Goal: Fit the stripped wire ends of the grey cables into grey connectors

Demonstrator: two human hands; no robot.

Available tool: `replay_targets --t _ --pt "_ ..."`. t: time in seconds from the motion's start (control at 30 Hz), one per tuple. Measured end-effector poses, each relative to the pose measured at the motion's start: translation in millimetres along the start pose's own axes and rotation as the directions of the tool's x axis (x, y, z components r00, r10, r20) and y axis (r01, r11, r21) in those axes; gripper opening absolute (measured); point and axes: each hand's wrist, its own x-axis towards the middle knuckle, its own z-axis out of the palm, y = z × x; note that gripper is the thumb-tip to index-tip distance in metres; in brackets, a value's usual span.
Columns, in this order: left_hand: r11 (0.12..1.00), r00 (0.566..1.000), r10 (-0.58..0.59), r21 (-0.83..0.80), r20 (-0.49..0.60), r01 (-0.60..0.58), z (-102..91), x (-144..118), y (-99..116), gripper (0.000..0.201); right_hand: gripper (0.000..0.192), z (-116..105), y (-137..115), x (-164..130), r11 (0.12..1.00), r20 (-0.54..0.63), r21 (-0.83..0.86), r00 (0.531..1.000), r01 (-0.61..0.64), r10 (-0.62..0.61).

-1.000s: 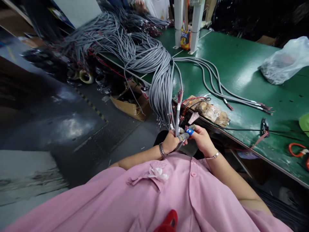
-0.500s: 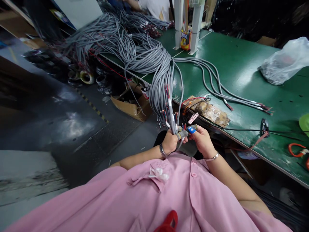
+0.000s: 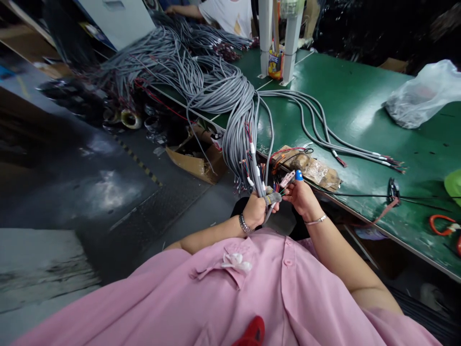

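My left hand (image 3: 255, 210) is closed around the ends of a few grey cables (image 3: 256, 179) that stand up out of the fist, with coloured wire tips showing. These cables belong to a thick grey cable bundle (image 3: 237, 120) hanging off the green table (image 3: 345, 110). My right hand (image 3: 303, 198) sits just to the right of the left one, its fingers pinching the thin coloured wires at a cable end; one fingertip wears a blue cover (image 3: 298, 176). Both thumbs or fingers carry grey fabric covers.
Several loose grey cables (image 3: 324, 137) lie across the table. A taped brown block (image 3: 313, 166) sits at the table edge, a plastic bag (image 3: 421, 96) far right, red-handled scissors (image 3: 444, 223) near right. An open cardboard box (image 3: 194, 158) stands on the floor. Another person (image 3: 223, 12) works at the far end.
The cable ends in my left hand have tilted left. My right hand has lifted slightly, its blue-covered finger now pointing up. The view has shifted a little.
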Motion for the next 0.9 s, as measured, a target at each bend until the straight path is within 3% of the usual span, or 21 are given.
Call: replay_targets --t 0.23,0.53,0.9 --pt "1.000 0.999 -0.017 0.000 -0.038 0.017 2.2 4 -3 0.028 0.039 3 3 -1 0.994 0.065 0.101 0.997 0.027 -0.034" --pt "0.998 0.999 -0.026 0.056 -0.046 0.029 6.0 4 -2 0.028 0.034 3 7 3 0.988 0.000 0.117 0.995 0.104 -0.105" --pt "0.997 0.999 -0.038 0.065 -0.024 0.040 7.6 10 -1 0.029 0.032 5 11 5 0.981 0.043 0.126 0.987 0.147 -0.154"
